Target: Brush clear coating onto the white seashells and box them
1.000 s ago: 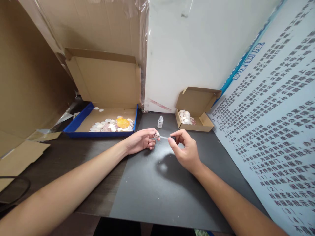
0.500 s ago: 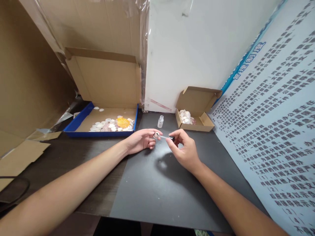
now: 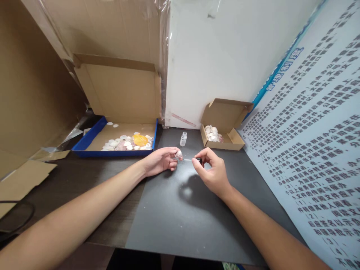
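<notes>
Since half a second ago, the small shell has been turned so a speckled, ribbed-looking side faces up instead of the dark hollow, and the right hand has slid back slightly. That shell is up off the counter, pinched at the fingertips of the left hand, other fingers loosely curled. Right hand's got a narrow thumb-and-finger grip on a black cap with a thin, whitish stem pointing at the shell. Can't tell if the tip's actually touching it.

Just beyond the hands is a little clear glass-looking bottle, open neck, upright, with a pale label. Counter's smooth dark grey there, dark wood grain over on the left.

Further out, left side: a shallow cardboard box with blue walls, lid up, holding flat white shells plus a fan-shaped orange one. On the right, a smaller plain brown cardboard box, also lid up, with rounded, pale shells heaped at its left end.
</notes>
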